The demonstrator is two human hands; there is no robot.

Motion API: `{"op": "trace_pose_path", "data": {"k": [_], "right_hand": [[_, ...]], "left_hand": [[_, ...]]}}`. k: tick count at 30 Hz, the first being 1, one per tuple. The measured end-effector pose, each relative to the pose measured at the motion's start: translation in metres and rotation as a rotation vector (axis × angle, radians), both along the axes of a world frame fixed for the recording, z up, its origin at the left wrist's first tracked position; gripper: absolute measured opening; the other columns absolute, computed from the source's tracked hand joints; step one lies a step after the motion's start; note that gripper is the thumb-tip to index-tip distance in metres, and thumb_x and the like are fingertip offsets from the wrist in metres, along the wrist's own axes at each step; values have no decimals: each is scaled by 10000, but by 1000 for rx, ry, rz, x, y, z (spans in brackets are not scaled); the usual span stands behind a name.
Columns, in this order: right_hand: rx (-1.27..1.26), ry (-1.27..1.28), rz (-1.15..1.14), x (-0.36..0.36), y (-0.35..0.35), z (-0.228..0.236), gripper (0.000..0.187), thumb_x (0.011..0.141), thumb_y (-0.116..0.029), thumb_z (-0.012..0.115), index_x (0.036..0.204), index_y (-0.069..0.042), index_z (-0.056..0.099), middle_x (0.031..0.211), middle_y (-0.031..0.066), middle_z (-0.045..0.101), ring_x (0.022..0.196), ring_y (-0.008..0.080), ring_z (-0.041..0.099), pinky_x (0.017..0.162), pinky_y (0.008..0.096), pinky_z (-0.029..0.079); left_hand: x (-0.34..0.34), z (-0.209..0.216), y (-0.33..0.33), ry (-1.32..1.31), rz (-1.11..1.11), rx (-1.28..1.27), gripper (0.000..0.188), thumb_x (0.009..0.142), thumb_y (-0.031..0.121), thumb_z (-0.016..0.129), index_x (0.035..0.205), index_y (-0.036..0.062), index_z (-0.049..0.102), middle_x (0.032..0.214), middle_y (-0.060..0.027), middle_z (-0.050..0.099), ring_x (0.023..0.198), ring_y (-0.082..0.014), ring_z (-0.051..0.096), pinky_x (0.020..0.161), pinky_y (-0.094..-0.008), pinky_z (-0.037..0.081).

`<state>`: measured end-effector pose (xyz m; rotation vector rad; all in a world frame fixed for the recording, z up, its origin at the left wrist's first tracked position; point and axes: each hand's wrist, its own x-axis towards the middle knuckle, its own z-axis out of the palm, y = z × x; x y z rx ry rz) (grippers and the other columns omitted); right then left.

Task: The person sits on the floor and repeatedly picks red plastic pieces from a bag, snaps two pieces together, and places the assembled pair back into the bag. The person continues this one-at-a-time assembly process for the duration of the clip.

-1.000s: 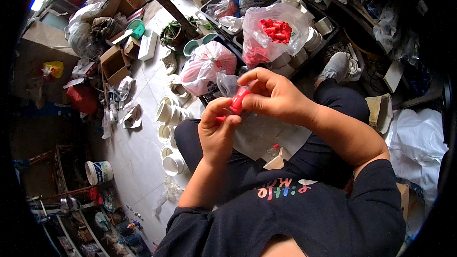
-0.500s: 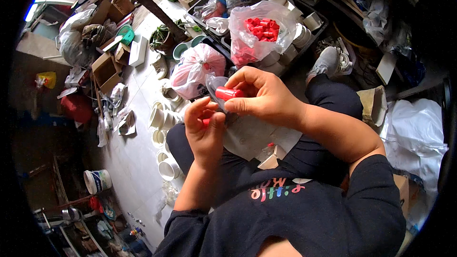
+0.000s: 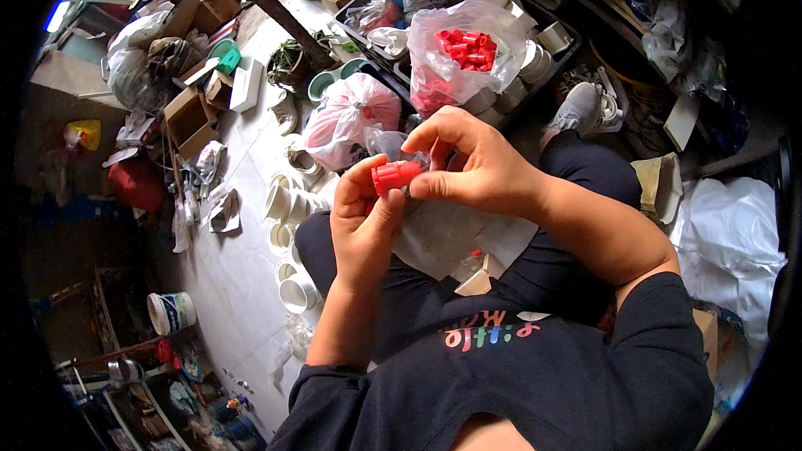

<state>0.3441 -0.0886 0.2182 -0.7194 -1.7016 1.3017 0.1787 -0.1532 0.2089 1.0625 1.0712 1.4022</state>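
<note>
A short red plastic pipe fitting is pinched between the thumb and fingers of my left hand, above my lap. My right hand is beside the fitting's right end, its thumb and forefinger apart and curved; whether the thumb touches the fitting I cannot tell. Beyond my hands stands a clear plastic bag, its mouth spread, with many red fittings inside. A tied whitish-pink bag sits to its left. A grey sheet covers my lap, with a small red bit on it.
White pipe fittings stand in a row on the floor to my left. Ahead, a black crate holds bags and more white fittings. Cardboard boxes are piled far left. A white bucket stands at lower left; white plastic sheeting lies to the right.
A red fitting was in my right hand's pinch; now one shows in my left fingers and my right fingers have parted. My left hand has turned and risen slightly.
</note>
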Motion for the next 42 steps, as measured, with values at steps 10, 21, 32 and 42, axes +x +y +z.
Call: {"op": "trace_pose_path", "data": {"k": [10, 21, 32, 42], "right_hand": [[311, 41, -36, -5, 1, -9, 195, 704, -35, 678, 877, -29, 587, 797, 67, 571, 739, 160, 564, 643, 255, 466], [175, -27, 35, -1, 1, -5, 390, 684, -20, 685, 1040, -54, 530, 902, 58, 541, 770, 142, 562, 635, 251, 475], [244, -290, 54, 42, 43, -5, 324, 741, -152, 658, 993, -22, 501, 764, 109, 566, 660, 234, 588, 608, 323, 467], [-217, -381, 95, 87, 113, -32, 183, 754, -166, 651, 802, -11, 565, 696, 96, 590, 644, 141, 578, 572, 264, 443]], "left_hand": [[-9, -8, -2, -170, -67, -132, 364, 837, 116, 578, 1175, 21, 486, 791, 4, 561, 550, -30, 426, 466, -159, 337], [-1, -8, 7, 88, 6, -22, 340, 831, 71, 579, 1150, -20, 506, 974, -14, 578, 740, -27, 495, 622, -142, 377], [12, -24, 51, 70, -167, -130, 357, 850, 154, 573, 1147, -29, 499, 957, -14, 569, 747, -36, 485, 655, -145, 373], [48, -61, 140, 447, -406, -23, 357, 788, 116, 632, 1100, -25, 530, 904, -91, 592, 814, -145, 570, 722, -233, 442]]}}
